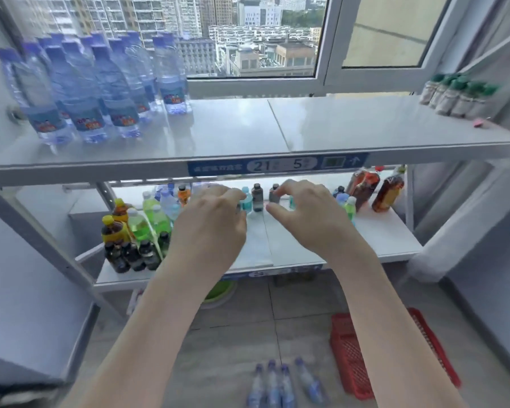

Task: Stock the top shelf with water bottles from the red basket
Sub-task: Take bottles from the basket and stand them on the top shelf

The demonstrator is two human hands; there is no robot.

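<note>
The white top shelf [277,134] holds water bottles [83,92] at its left end, by a big window [262,39]. The left hand [209,225] and right hand [309,216] float apart, fingers loosely bent, holding nothing. The red basket [351,357] sits on the grey floor [233,334], more bottles [280,384] just beside it.

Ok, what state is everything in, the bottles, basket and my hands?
Shelf water bottles: upright, grouped at left.
Floor water bottles: four, outside the basket.
Red basket: on the floor, inside mostly hidden.
Left hand: empty, fingers loosely curled.
Right hand: empty, fingers loosely curled.
</note>
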